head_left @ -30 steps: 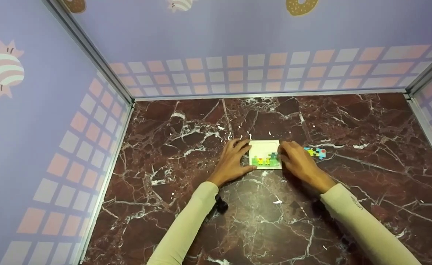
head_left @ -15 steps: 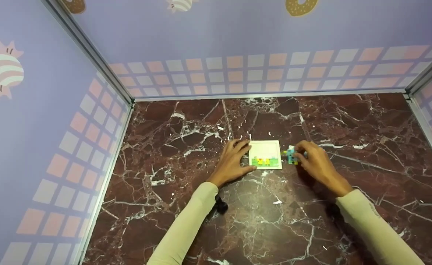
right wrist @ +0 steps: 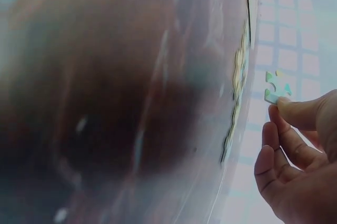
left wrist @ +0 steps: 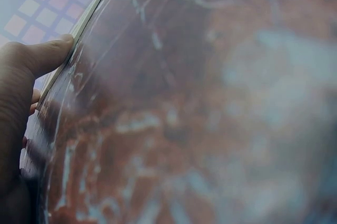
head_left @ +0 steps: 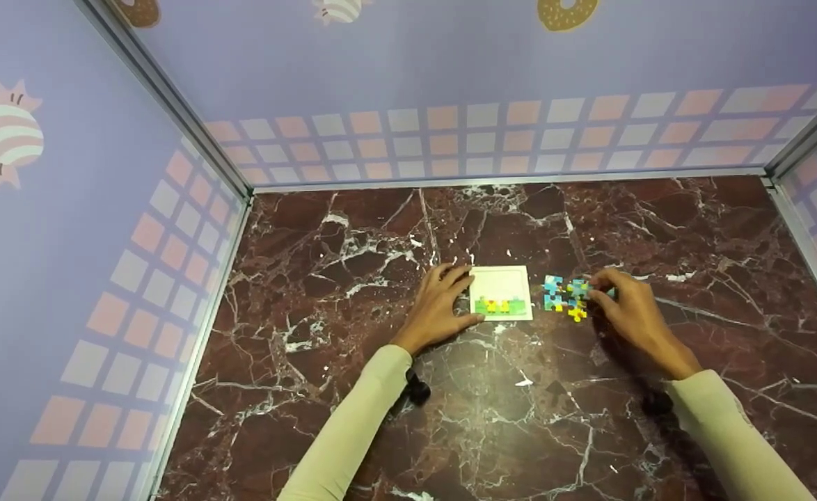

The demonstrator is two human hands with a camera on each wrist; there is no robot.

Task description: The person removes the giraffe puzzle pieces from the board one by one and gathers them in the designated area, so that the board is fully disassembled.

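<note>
A square jigsaw tray (head_left: 500, 283), pale with a green and yellow picture strip along its near side, lies on the marbled tabletop. My left hand (head_left: 439, 306) rests at its left side, fingers spread along the edge and thumb at the near left corner. In the left wrist view, the thumb (left wrist: 50, 55) lies on the tray's rim. My right hand (head_left: 632, 313) is right of the tray, its thumb and index finger pinching a jigsaw piece (right wrist: 271, 97), seen raised in the right wrist view. Several blue and yellow jigsaw pieces (head_left: 553, 303) lie between the tray and this hand.
The dark red marbled tabletop (head_left: 353, 334) meets a purple back wall (head_left: 408, 76) with pink and white squares. A similar left wall (head_left: 46, 243) stands beside it. A small black object (head_left: 417, 388) shows beside the left wrist.
My right hand has moved right from the tray's right edge, carrying pieces out over the table and uncovering the cluster there. My left hand has stayed at the tray.
</note>
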